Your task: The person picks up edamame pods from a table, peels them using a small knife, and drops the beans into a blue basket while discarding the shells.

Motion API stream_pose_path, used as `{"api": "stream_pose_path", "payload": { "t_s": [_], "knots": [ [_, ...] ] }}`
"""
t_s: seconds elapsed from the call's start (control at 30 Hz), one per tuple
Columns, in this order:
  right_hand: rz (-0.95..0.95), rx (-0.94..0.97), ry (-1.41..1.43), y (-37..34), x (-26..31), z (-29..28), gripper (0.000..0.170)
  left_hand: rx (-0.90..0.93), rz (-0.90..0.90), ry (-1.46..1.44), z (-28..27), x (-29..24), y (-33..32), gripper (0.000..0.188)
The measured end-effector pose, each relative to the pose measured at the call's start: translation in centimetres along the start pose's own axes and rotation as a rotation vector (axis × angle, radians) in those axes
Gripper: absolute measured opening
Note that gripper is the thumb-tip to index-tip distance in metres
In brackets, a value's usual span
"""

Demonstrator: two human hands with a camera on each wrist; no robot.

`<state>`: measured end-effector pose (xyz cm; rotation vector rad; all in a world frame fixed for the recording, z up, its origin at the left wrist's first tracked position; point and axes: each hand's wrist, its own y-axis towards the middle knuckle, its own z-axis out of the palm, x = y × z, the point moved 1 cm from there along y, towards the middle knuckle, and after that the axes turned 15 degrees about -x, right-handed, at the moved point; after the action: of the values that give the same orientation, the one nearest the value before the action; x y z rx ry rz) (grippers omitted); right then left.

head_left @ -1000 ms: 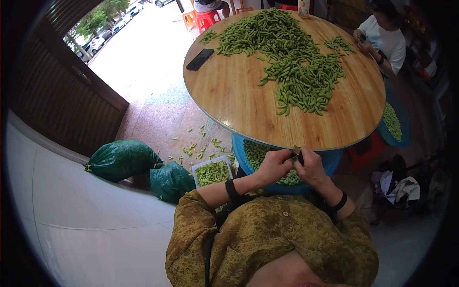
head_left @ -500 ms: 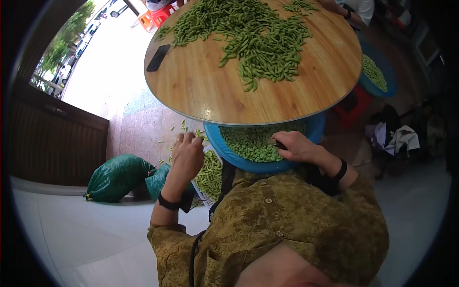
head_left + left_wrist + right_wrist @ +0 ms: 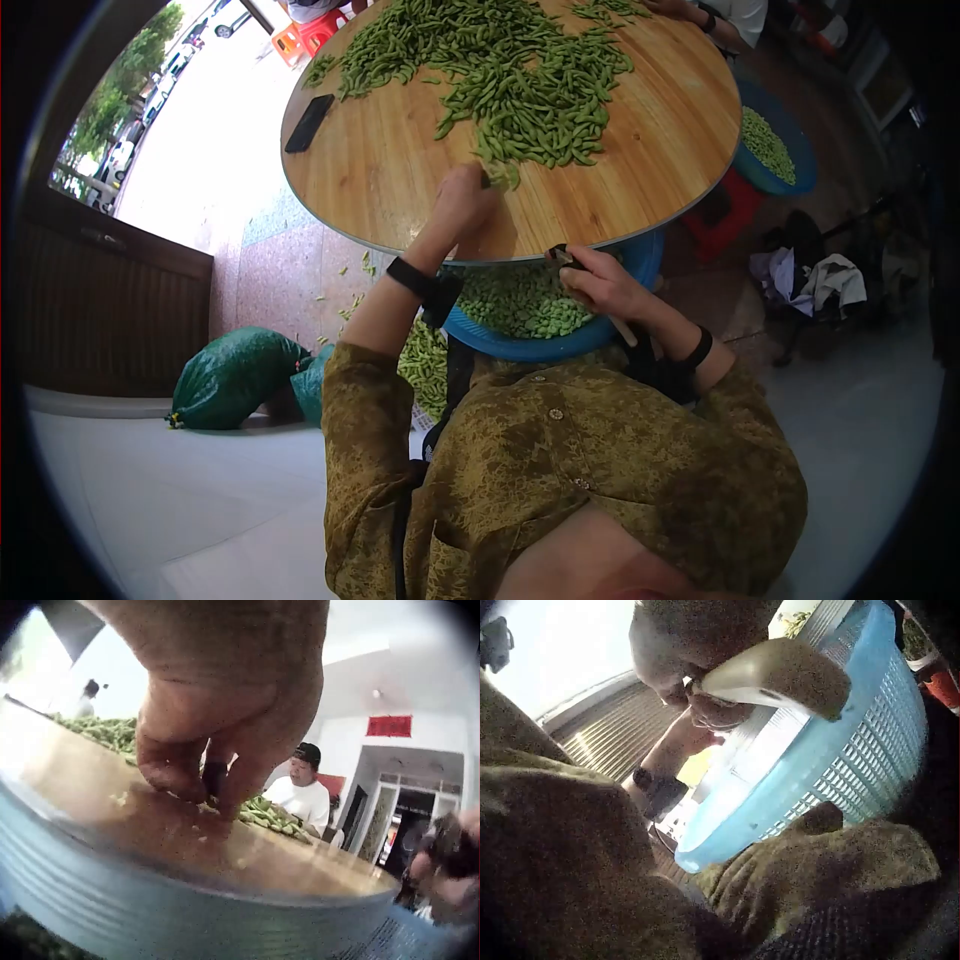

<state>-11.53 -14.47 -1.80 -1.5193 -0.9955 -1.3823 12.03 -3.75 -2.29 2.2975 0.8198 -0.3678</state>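
Observation:
My left hand (image 3: 465,200) reaches over the round wooden table (image 3: 375,185), at the near tip of a heap of green bean pods (image 3: 540,110). In the left wrist view its bent fingers (image 3: 169,765) point down at the tabletop; I cannot tell whether they pinch a pod. My right hand (image 3: 605,285) grips a tool with a curved, pale handle (image 3: 780,671), whose end sticks out behind the palm; a dark part shows at the fingertips. This hand hovers over a blue basket (image 3: 540,352) of shelled green beans (image 3: 525,310), close to the table's near edge.
A black phone (image 3: 308,124) lies on the table's left. Green sacks (image 3: 240,372) and a container of pods (image 3: 425,370) are on the floor at left. Another blue basin (image 3: 805,170) and a red stool (image 3: 725,210) stand at right. A person in white (image 3: 300,796) sits across the table.
The hands were together over the basket, then parted. My left hand swung out left, then forward onto the table by the pods. My right hand keeps the tool. The head view has shifted.

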Motion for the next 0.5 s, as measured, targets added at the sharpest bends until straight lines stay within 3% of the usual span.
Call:
{"api": "stream_pose_path", "payload": {
  "t_s": [0.1,0.17,0.2,0.27,0.5],
  "knots": [
    [0.115,0.048,0.191,0.9,-0.9,-0.4,0.015,0.081,-0.118,-0.049,-2.0,-0.6,-1.3,0.02],
    [0.184,0.062,0.334,1.4,-0.9,-0.1,0.022,0.209,-0.466,-0.617,-3.3,-1.6,-2.9,0.015],
    [0.217,0.033,0.448,1.3,-0.2,0.5,0.021,0.22,-0.458,-0.615,-4.0,-2.5,-3.6,0.015],
    [0.229,0.035,0.508,1.2,0.8,1.3,0.021,0.289,-0.619,-0.907,-4.8,-4.4,-5.0,0.006],
    [0.255,0.094,0.655,1.3,0.3,1.3,0.029,0.305,-0.668,-1.003,-3.5,-5.4,-6.7,0.016]
  ]
}}
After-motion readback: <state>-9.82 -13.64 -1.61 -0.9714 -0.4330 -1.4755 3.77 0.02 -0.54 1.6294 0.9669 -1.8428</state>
